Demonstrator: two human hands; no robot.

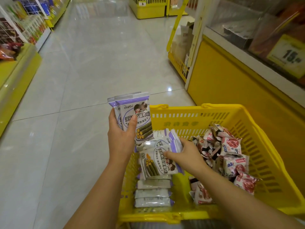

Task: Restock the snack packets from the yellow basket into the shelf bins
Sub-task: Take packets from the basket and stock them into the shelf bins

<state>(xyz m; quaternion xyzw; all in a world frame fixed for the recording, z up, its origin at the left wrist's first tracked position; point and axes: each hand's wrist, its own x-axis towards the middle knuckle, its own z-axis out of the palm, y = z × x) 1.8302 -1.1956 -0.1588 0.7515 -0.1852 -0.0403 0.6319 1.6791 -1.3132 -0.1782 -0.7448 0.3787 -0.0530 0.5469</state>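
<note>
Yellow basket (pixel 181 108) low centre-right, over tiled floor (pixel 82 66); base hidden, cannot tell if resting on it. Left hand (pixel 121 138) grasps two purple-white packets (pixel 137 113), upright, overlapped, above basket's left rim. Right hand (pixel 187 155) inside basket, thumb across top packet (pixel 155 164) of loose heap; fingers seemingly curled behind it, grip partly hidden. Stacked packets (pixel 152 194), same type, on edge along left wall. Red-white packets (pixel 231 151) heaped at right side. Clear shelf bins (pixel 239 22) upper right, well apart from both hands.
</note>
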